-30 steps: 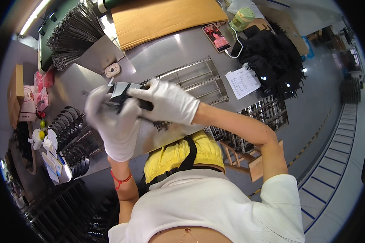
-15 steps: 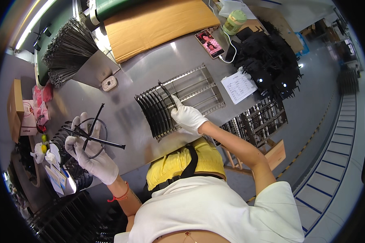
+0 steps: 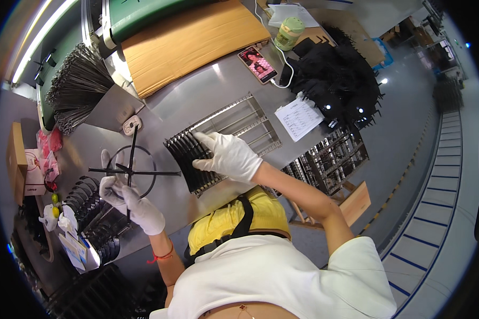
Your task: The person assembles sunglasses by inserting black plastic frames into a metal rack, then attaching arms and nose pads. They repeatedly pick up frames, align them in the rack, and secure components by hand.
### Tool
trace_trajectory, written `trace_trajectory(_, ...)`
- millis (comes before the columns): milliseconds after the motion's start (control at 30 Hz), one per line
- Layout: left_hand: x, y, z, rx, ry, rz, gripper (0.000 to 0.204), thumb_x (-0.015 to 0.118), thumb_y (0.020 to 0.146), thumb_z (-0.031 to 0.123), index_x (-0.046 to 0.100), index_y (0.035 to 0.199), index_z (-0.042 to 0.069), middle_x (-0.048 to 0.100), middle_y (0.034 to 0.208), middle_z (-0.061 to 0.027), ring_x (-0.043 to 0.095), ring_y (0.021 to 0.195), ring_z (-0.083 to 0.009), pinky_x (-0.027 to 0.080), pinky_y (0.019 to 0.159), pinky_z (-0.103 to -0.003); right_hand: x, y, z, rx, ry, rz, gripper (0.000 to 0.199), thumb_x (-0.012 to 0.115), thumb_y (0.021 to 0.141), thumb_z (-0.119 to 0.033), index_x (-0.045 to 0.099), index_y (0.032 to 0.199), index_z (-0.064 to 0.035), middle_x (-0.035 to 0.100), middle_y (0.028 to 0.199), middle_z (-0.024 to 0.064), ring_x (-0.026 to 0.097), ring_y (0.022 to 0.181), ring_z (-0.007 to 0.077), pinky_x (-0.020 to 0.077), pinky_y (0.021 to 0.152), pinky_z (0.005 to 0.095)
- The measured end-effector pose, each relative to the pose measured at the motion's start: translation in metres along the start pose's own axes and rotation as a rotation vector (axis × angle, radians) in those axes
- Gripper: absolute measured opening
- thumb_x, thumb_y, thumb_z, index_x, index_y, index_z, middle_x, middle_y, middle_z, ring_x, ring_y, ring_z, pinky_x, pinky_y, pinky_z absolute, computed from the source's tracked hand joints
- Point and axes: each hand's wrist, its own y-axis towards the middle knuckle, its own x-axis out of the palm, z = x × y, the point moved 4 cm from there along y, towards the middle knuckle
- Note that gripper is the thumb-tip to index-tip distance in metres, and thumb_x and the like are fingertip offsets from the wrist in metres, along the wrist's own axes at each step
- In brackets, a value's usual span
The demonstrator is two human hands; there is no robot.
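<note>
Left fingers: your left hand (image 3: pixel 126 199) pinches the hub of the ring part (image 3: pixel 131 171), thumb and forefingers closed on it, the rest curled under.
Right fingers: your right hand (image 3: pixel 230 156) lies flat, fingers extended and close together, tips pressed on the black strips (image 3: pixel 189 159); it grips nothing.
Ring part: a black ring with two crossed rods, held up just above the table (image 3: pixel 197 101), well left of the rack (image 3: pixel 234 125).
Strips: a dense row standing in the left end of the wire rack; the right end is bare rungs.
Change, left: one second ago both hands met over one dark piece at centre; half a second ago your left had carried the ring part out to the left. It sits there now, slightly higher and steadier.
Change, right: it has moved from a fingertip touch on the strips to a full palm-down press.
Reading: hands have split; the assembled piece appears finished with, and the right seems to be squaring the row.
Surroundings: stacked curved black parts (image 3: pixel 90 199) by your left wrist; phone (image 3: pixel 258 64), paper sheet (image 3: pixel 299 118) and cardboard (image 3: pixel 189 40) beyond.
</note>
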Motion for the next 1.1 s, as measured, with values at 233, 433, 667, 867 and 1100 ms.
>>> trace_trajectory(233, 0.115, -0.050, -0.047, -0.053, 0.446, -0.633, 0.075, 0.055, 0.080, -0.011, 0.024, 0.144, 0.014, 0.026, 0.157, -0.0151, 0.039, 0.140, -0.0327, 0.038, 0.112, -0.041, -0.063, -0.008, 0.017, 0.538, 1.001, -0.393, 0.030, 0.059, 0.099, -0.031, 0.069, 0.109, -0.0042, 0.067, 0.089, 0.0026, 0.057, 0.068, 0.0059, 0.0461, 0.053, 0.0202)
trace_trajectory(433, 0.125, -0.041, -0.066, 0.015, 1.121, -0.910, 0.064, 0.070, 0.081, 0.013, 0.047, 0.141, 0.005, 0.039, 0.153, -0.0171, 0.035, 0.143, -0.0357, 0.031, 0.115, -0.052, -0.296, -0.040, 0.263, 0.534, 1.471, 0.634, 0.068, 0.052, 0.100, -0.049, 0.038, 0.141, 0.0038, 0.058, 0.116, 0.0141, 0.060, 0.083, 0.0108, 0.0565, 0.072, 0.0202)
trace_trajectory(667, 0.085, -0.068, -0.097, 0.175, 1.459, -1.266, 0.054, 0.069, 0.084, 0.030, 0.059, 0.130, 0.004, 0.046, 0.148, -0.0146, 0.033, 0.143, -0.0360, 0.017, 0.119, -0.057, -0.356, -0.132, 0.318, 0.782, 0.212, 0.739, 0.026, 0.059, 0.094, -0.032, 0.064, 0.085, -0.0079, 0.060, 0.067, 0.0032, 0.058, 0.060, 0.0100, 0.0415, 0.053, 0.0238)
trace_trajectory(867, 0.110, -0.054, -0.076, 0.115, 1.412, -1.142, 0.054, 0.068, 0.081, 0.018, 0.057, 0.132, 0.004, 0.047, 0.148, -0.0151, 0.032, 0.145, -0.0348, 0.014, 0.122, -0.054, -0.270, -0.111, 0.326, 0.784, -0.174, 0.589, 0.054, 0.072, 0.085, -0.037, 0.063, 0.128, -0.0071, 0.069, 0.113, 0.0194, 0.067, 0.104, 0.0310, 0.0496, 0.093, 0.0357)
trace_trajectory(1100, 0.118, -0.040, -0.067, 0.087, 1.315, -1.053, 0.046, 0.064, 0.082, 0.012, 0.059, 0.127, 0.004, 0.051, 0.145, -0.0147, 0.035, 0.143, -0.0351, 0.017, 0.121, -0.052, -0.269, -0.098, 0.342, 0.753, -0.406, 0.561, 0.028, 0.060, 0.089, -0.034, 0.075, 0.099, -0.0127, 0.072, 0.099, 0.0125, 0.066, 0.095, 0.0319, 0.0511, 0.084, 0.0429)
